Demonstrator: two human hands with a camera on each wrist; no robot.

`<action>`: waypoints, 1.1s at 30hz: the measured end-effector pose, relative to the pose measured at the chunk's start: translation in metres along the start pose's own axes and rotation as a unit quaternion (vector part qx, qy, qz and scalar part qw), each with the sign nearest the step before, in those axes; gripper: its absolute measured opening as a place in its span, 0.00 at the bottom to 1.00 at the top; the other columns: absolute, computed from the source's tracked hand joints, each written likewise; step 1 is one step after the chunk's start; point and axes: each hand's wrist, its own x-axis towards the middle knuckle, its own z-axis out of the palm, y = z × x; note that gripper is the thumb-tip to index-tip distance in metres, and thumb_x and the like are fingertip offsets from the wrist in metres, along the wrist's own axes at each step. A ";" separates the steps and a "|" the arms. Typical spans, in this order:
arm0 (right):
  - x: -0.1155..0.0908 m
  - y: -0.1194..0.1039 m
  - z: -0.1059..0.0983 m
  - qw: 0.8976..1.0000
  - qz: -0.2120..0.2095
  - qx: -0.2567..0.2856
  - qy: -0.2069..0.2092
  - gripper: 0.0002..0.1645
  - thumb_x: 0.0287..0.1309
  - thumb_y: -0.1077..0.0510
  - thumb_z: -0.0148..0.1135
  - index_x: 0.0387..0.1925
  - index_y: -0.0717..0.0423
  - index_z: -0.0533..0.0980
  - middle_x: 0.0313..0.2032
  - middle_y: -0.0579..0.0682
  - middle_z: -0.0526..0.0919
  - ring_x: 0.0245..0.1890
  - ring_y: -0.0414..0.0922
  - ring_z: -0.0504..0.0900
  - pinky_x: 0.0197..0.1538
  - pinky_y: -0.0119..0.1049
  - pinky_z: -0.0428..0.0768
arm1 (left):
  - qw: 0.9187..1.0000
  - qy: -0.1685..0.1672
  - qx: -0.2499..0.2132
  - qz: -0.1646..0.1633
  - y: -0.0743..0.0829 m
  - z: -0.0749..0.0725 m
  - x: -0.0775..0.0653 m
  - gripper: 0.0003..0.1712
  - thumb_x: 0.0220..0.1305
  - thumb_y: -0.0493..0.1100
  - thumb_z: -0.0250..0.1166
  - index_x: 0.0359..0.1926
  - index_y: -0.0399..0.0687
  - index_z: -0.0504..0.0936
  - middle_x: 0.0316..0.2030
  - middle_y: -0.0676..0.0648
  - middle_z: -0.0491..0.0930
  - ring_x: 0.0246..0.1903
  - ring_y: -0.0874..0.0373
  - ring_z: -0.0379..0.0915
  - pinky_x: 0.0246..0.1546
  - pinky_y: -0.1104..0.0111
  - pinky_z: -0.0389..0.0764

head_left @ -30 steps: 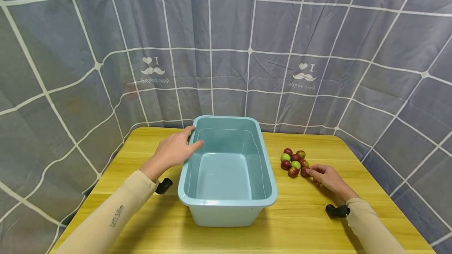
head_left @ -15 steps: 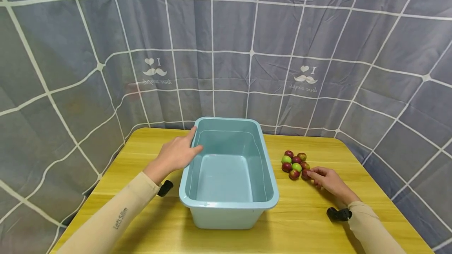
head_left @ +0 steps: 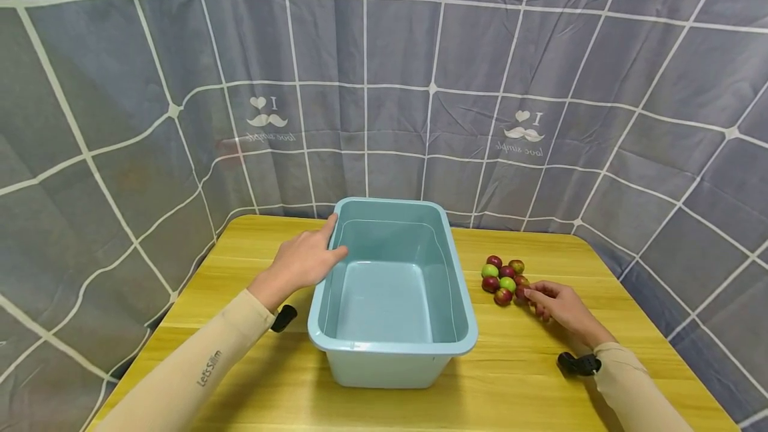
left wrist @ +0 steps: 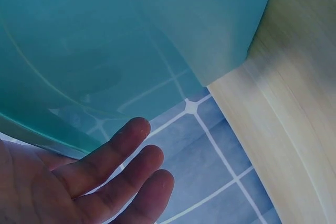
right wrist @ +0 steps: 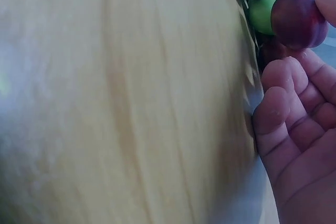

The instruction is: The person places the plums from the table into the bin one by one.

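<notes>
A light blue plastic tub stands mid-table with its long side running away from me. My left hand holds its left rim, thumb over the edge and index finger along the rim. In the left wrist view, the other fingers hang loosely outside the tub wall. To the right of the tub lies a cluster of small plums, dark red ones and green ones. My right hand pinches a dark red plum at the cluster's near right side, thumb on one side and fingertips on the other.
The wooden table ends at a back edge close to a grey curtain with white grid lines, which hangs around the back and both sides. Black straps sit at both wrists.
The whole scene shifts slightly right in the head view. My left index finger has straightened along the tub's rim. The right hand stays at the same plum.
</notes>
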 end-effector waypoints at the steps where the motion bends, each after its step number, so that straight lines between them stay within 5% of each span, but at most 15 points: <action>1: 0.000 0.000 0.000 1.000 0.001 -0.001 0.001 0.28 0.68 0.41 0.60 0.50 0.62 0.77 0.29 0.53 0.79 0.24 0.43 0.76 0.30 0.35 0.77 | 1.000 0.002 0.000 0.000 0.000 0.000 0.000 0.48 0.68 0.63 0.50 0.81 0.50 0.46 0.54 0.39 0.82 0.44 0.46 0.81 0.25 0.60 0.72; 13: -0.002 -0.011 -0.003 1.000 -0.009 0.008 0.007 0.28 0.69 0.43 0.59 0.52 0.64 0.77 0.24 0.51 0.73 0.20 0.43 0.71 0.26 0.36 0.73 | 1.000 0.002 -0.005 0.002 0.001 0.000 0.000 0.48 0.68 0.63 0.50 0.81 0.50 0.46 0.55 0.39 0.82 0.46 0.46 0.81 0.25 0.61 0.72; 25: 0.001 -0.027 -0.007 1.000 -0.017 -0.012 0.012 0.33 0.69 0.39 0.59 0.59 0.62 0.76 0.45 0.62 0.80 0.23 0.43 0.72 0.30 0.37 0.78 | 1.000 0.003 -0.007 -0.001 -0.001 0.000 0.000 0.47 0.68 0.63 0.49 0.81 0.51 0.46 0.56 0.39 0.81 0.45 0.45 0.81 0.24 0.61 0.72; 33: -0.001 -0.041 -0.012 1.000 -0.019 -0.019 0.016 0.34 0.67 0.39 0.60 0.62 0.61 0.76 0.33 0.54 0.77 0.19 0.42 0.69 0.29 0.40 0.75 | 1.000 -0.001 -0.011 -0.003 0.000 -0.001 -0.001 0.47 0.68 0.63 0.49 0.81 0.51 0.46 0.52 0.39 0.83 0.39 0.47 0.80 0.22 0.61 0.71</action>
